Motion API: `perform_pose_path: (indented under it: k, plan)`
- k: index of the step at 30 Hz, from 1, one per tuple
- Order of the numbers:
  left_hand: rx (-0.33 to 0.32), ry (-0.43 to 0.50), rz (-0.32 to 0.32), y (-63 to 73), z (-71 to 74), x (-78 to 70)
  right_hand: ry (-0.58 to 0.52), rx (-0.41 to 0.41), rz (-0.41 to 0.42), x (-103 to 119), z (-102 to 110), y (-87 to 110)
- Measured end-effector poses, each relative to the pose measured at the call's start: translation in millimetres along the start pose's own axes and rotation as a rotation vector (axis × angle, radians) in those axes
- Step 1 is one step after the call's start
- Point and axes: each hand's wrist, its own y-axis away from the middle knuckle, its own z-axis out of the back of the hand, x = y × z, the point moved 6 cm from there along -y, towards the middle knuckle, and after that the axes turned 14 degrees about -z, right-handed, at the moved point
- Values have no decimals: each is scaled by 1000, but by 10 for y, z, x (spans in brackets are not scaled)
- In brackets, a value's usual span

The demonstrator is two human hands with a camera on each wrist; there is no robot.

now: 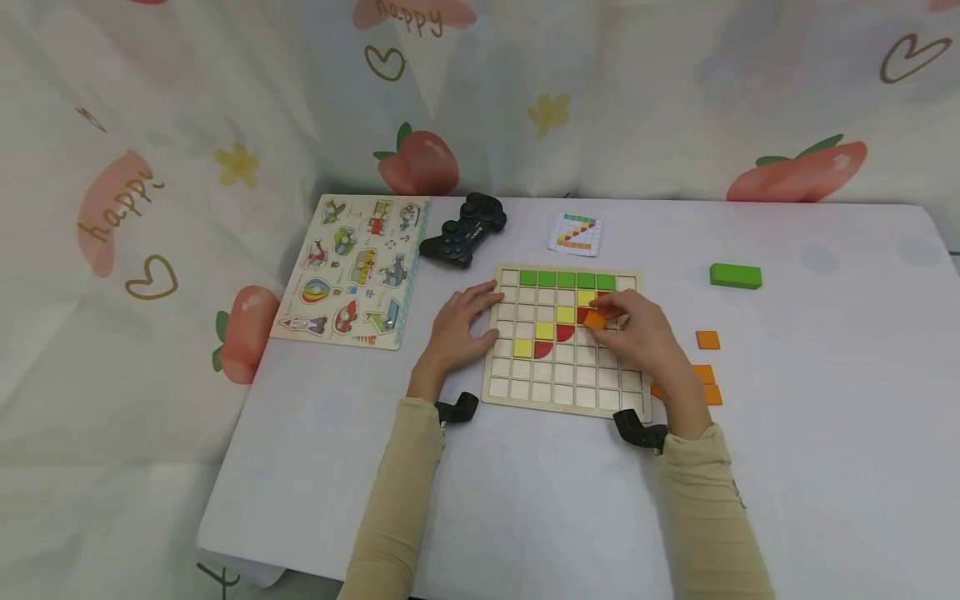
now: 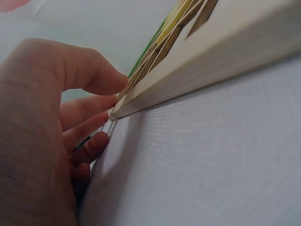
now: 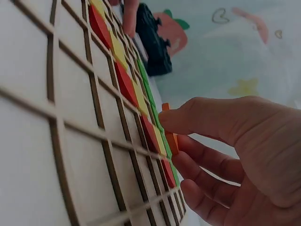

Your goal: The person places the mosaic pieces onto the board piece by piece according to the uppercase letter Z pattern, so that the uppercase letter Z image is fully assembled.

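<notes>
A wooden grid board (image 1: 525,390) lies on the white table, with a row of green square tiles (image 1: 566,280) along its far side. Yellow square tiles (image 1: 544,331) and red rounded tiles (image 1: 543,349) climb diagonally across its cells. Above the upper right of this diagonal, my right hand (image 1: 643,335) pinches an orange square tile (image 1: 595,319) between thumb and fingers; the right wrist view shows the tile edge-on. My left hand (image 1: 454,330) rests at the board's left edge, fingers extended, and the left wrist view has its thumb (image 2: 110,80) against the frame.
Right of the board lie several loose orange tiles (image 1: 707,340), some partly behind the right wrist. Farther back sits a green block (image 1: 736,276). A small pattern card (image 1: 576,234), a black game controller (image 1: 465,229) and a picture puzzle board (image 1: 348,271) lie along the far side.
</notes>
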Motion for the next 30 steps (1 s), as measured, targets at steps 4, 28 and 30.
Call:
perform_pose_path:
  k: [4, 28, 30]
  plan:
    - [3, 4, -1, -5, -4, -7, 33, 75, 76, 261, -244, 42]
    - [5, 12, -12, 4, 11, -15, 237, 242, 226, 656, -791, 201]
    - [7, 10, -10, 1, 9, -11, 229, 227, 211, 637, -744, 183]
